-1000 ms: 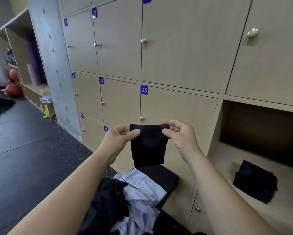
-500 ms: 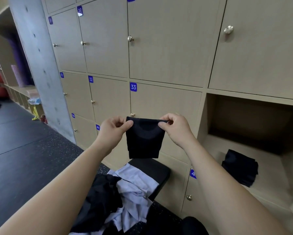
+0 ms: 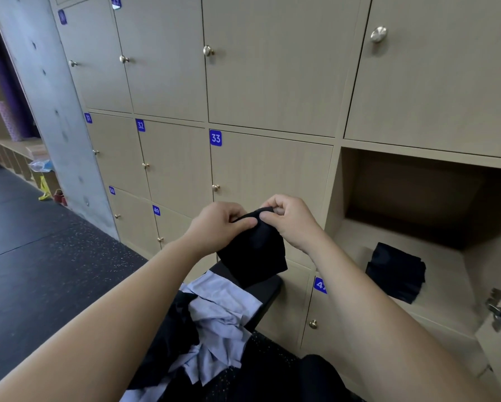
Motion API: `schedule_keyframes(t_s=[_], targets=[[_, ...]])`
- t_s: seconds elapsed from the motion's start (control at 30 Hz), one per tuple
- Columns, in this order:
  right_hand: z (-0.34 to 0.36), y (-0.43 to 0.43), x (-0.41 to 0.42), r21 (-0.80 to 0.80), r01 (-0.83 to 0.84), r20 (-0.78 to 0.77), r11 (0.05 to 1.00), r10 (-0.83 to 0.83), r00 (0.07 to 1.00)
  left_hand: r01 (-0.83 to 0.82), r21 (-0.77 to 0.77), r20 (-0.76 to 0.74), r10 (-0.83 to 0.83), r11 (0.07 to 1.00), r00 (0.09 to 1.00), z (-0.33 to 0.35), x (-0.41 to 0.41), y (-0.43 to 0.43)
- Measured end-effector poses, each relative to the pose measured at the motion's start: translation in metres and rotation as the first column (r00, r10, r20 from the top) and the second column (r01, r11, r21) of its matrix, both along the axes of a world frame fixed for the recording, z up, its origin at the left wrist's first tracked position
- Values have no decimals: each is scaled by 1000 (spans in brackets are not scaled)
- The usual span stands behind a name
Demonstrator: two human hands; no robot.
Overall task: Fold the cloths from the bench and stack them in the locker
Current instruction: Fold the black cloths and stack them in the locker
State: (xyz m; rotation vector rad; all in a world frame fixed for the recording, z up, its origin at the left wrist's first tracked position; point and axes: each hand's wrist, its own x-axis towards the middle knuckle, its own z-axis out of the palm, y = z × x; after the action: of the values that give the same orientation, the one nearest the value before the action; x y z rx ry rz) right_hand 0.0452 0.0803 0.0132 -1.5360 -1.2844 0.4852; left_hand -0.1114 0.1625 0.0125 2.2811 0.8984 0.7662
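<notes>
**While a black cloth [image 3: 255,253] hangs pinched, a folded stack [image 3: 395,272] lies in the open locker [image 3: 452,288]**

Where the wall of pale wooden doors breaks into a single doorless bay, the open locker serves as the landmark for everything else. Just left of its opening and nearer the camera, the left hand [image 3: 217,224] and the right hand [image 3: 289,224] meet at the top edge of the black cloth. Each grip is narrow, with thumb and curled fingers closed on the fabric, and the two thumbs are almost touching. The cloth hangs from that pinch, bunched at the top and spreading wider below, its lower edge tilted. It hangs above the far end of the surface [image 3: 268,288].

Inside the locker, the folded stack of black fabric rests on the floor of the bay, toward the front and apart from the side walls. A metal hinge [image 3: 497,310] shows at the locker's right front edge.

Below and to the left of the locker, the dark padded surface carries a heap [image 3: 223,309] of unfolded cloths, pale blue pieces tangled with black ones. Door 33 [image 3: 272,169] is the locker's immediate left neighbour, directly behind the hands. Much farther left of the locker a grey concrete pillar [image 3: 49,97] rises from the dark speckled floor [image 3: 25,256].
</notes>
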Motion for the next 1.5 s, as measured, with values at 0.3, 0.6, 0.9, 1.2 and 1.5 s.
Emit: schedule_keyframes(t_s=[0.3, 0.6, 0.9, 1.2, 1.5], targets=[[-2, -22, 20, -96, -59, 1, 994, 59, 998, 118, -11, 43, -118, 993, 992, -8, 21, -10], [-15, -28, 36, 121, 253, -221, 960, -223, 950, 252, -565, 318, -75, 785, 945, -29, 14, -18], [-34, -47, 53, 26, 239, -297, 971, -221, 929, 78, -471, 382, 124, 879, 916, -38, 47, -23], [-47, -72, 100, -158, 177, -141, 971, -200, 970, 318, -537, 301, -175, 781, 937, -53, 106, -40], [-114, -84, 167, -103, 606, -552, 789, -552, 625, 464, -851, 462, -68, 246, 884, -121, 191, -59]])
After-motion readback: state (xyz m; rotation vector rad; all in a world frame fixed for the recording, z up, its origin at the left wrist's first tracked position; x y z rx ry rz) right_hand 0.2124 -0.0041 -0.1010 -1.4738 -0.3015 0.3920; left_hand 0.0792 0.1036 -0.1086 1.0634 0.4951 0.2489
